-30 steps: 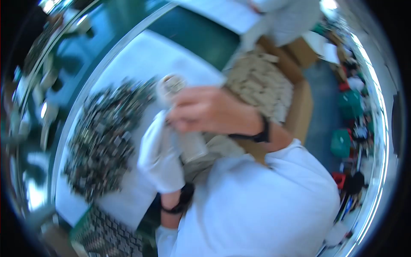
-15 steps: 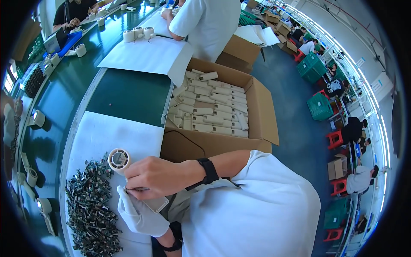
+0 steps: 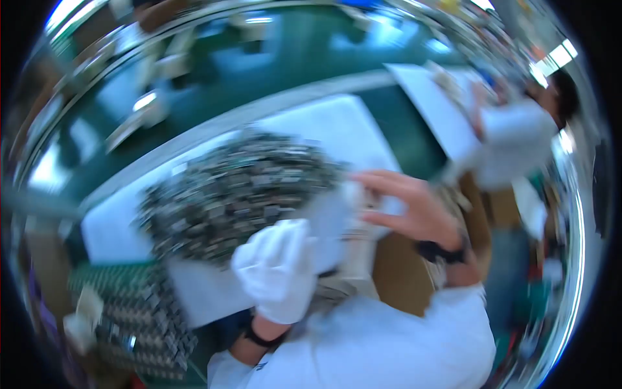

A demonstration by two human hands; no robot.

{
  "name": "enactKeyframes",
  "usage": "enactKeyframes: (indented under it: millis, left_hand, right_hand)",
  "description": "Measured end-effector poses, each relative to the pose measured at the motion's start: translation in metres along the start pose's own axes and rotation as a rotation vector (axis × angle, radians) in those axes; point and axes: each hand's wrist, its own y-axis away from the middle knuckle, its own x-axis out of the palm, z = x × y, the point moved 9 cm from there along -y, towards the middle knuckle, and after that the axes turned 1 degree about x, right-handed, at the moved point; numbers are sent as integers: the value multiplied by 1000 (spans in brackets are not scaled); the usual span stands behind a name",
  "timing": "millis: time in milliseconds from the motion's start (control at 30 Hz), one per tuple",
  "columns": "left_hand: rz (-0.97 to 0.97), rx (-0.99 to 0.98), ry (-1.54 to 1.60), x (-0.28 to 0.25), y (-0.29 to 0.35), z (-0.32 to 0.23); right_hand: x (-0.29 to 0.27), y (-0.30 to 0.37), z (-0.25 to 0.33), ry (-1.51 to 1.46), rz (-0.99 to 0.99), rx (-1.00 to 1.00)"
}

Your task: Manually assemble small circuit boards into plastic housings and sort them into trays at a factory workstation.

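Observation:
Motion blurs the whole view. My left hand (image 3: 275, 269), in a white glove, is closed at the near edge of a heap of small circuit boards (image 3: 240, 194); what its curled fingers hold, if anything, is hidden. To the right, my bare right hand (image 3: 411, 204) curls thumb and fingers around the top of a white handheld fan (image 3: 356, 256), smeared by the motion. The fan's pale body extends down toward my lap. A white sheet (image 3: 353, 123) lies under the heap.
A green tray (image 3: 123, 311) with rows of small parts stands at the lower left. White fan parts (image 3: 146, 113) lie on the green bench beyond. An open cardboard box (image 3: 405, 269) is by my right forearm. Another person (image 3: 518, 136) works at the far right.
The view has swung left, so the heap now fills the middle. My left hand has come away from the white part and my right hand, to the heap's edge. The right hand's grip has widened.

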Motion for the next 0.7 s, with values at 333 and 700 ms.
enactKeyframes:
  millis: [333,700]
  left_hand:
    - [144,-163,-23,9,18,28]
    - [163,-104,-5,20,19,19]
  right_hand:
    - [-71,-283,-101,55,-287,112]
    - [55,-420,16,613,-112,-415]
